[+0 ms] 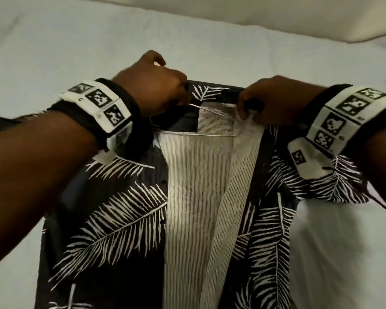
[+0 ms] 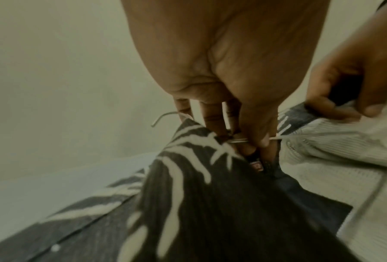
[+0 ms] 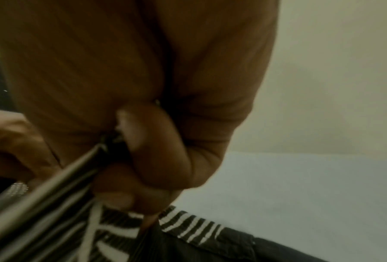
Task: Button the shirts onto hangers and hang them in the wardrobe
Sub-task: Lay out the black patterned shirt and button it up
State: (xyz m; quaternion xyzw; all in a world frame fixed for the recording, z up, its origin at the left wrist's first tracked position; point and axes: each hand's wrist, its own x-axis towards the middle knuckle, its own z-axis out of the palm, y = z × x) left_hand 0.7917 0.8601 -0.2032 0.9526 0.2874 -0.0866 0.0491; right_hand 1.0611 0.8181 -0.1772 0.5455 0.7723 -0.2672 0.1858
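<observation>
A black shirt (image 1: 112,230) printed with white palm leaves lies open on its back, its pale striped inside showing down the middle. A thin wire hanger (image 1: 210,111) sits inside the collar, and its hook (image 2: 163,115) pokes out past the collar's top. My left hand (image 1: 183,99) pinches the hanger wire together with the collar's left side (image 2: 244,140). At the right side of the collar, my right hand (image 1: 250,105) grips the collar and the front edge of the shirt (image 3: 188,228). In the right wrist view its fingers (image 3: 143,159) are curled tight on the cloth.
The shirt lies on a white bed sheet (image 1: 54,52) that spreads left, right and beyond the collar. A cream padded edge (image 1: 276,16) runs along the far side. Small dark buttons (image 1: 162,222) line the shirt's left front edge.
</observation>
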